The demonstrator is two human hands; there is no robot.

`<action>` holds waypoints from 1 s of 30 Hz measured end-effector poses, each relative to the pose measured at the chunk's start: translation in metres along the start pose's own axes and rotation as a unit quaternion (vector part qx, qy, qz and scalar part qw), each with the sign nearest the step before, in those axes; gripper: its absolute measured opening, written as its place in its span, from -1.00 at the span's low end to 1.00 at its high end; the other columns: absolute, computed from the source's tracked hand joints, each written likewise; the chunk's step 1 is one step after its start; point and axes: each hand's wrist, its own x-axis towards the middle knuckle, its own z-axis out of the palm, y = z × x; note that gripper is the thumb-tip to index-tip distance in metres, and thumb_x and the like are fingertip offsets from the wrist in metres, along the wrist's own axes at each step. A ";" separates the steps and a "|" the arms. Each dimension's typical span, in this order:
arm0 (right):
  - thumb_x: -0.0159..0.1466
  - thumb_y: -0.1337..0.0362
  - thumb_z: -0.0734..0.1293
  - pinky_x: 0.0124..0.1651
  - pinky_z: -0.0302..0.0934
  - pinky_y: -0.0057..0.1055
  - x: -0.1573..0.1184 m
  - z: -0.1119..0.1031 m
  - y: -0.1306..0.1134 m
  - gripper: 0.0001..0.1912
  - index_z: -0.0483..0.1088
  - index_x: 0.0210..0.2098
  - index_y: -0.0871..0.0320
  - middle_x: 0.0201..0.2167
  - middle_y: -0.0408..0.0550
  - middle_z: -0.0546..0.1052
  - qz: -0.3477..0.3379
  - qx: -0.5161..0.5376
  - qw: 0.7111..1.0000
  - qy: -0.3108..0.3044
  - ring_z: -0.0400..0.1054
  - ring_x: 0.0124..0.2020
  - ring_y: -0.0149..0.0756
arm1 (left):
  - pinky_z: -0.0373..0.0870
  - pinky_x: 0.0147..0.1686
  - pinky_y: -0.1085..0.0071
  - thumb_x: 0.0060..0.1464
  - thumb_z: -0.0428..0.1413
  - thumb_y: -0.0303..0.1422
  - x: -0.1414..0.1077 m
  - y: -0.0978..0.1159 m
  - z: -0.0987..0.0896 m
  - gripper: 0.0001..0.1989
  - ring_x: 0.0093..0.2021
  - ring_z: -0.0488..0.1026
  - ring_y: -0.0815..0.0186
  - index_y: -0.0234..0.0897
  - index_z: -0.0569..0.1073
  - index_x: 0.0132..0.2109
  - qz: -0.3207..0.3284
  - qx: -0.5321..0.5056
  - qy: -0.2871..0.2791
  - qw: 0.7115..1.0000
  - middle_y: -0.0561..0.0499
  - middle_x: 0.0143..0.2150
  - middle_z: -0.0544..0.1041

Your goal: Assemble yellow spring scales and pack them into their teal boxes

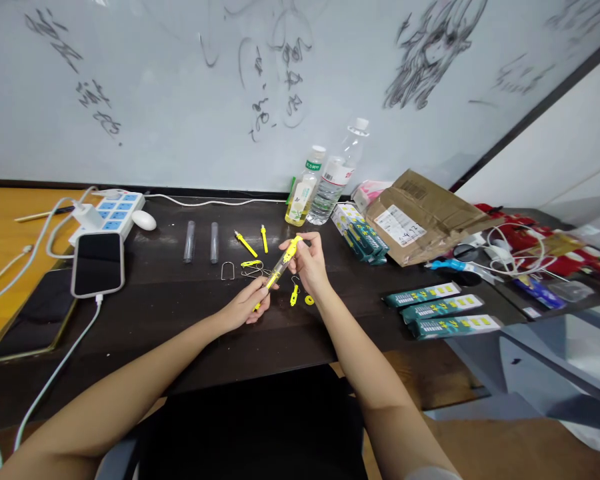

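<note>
left hand [247, 303] grips spring scale [281, 269] low | right hand [309, 260] pinches its yellow top | clear tubes [215, 243] on table [290, 343]

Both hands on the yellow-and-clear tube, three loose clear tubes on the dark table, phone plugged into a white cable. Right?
Wrong count: the head view shows two loose clear tubes on the dark table, not three. Left hand and right hand on the yellow-and-clear tube, phone plugged into a white cable: correct.
</note>
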 end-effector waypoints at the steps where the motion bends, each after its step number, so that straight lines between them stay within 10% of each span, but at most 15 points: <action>1: 0.24 0.04 0.29 -0.69 0.01 -0.61 0.000 0.000 0.000 -0.67 0.05 -0.21 0.00 -0.39 -0.24 0.53 -0.001 -0.001 1.000 0.001 0.12 -0.71 -0.56 | 0.03 -0.75 0.64 0.25 -0.09 -0.13 0.000 0.000 0.000 -0.67 -0.70 0.03 0.58 -0.28 0.22 0.00 -0.001 -0.002 -0.001 1.000 0.22 -0.52 0.21; 9: 0.23 0.02 0.30 -0.67 0.10 -0.59 -0.005 0.006 0.006 -0.65 0.05 -0.21 0.01 -0.36 -0.22 0.53 0.026 -0.002 0.999 -0.027 0.17 -0.70 -0.56 | 0.35 -0.61 0.53 0.21 -0.05 -0.11 0.004 0.003 0.003 -0.68 -0.66 0.30 0.49 -0.28 0.21 -0.07 0.022 0.002 0.020 1.000 0.20 -0.59 0.32; 16: 0.23 0.05 0.32 -0.68 0.03 -0.63 -0.021 0.030 0.024 -0.68 0.12 -0.20 0.05 -0.28 -0.16 0.51 0.047 -0.046 0.995 -0.080 0.18 -0.66 -0.59 | 0.06 -0.81 0.70 0.19 0.01 -0.13 0.003 0.005 0.003 -0.48 -0.76 0.13 0.62 -0.13 0.02 0.20 0.057 -0.002 0.152 0.987 0.22 -0.46 0.33; 30: 0.26 0.01 0.21 -0.59 0.17 -0.56 -0.012 0.019 0.025 -0.71 0.15 -0.16 0.04 -0.10 -0.11 0.39 0.067 -0.087 0.992 -0.062 0.30 -0.49 -0.51 | 0.05 -0.81 0.70 0.23 -0.05 -0.25 0.003 0.011 -0.005 -0.39 -0.77 0.14 0.62 -0.08 -0.05 0.36 0.059 0.006 0.153 0.986 0.17 -0.47 0.35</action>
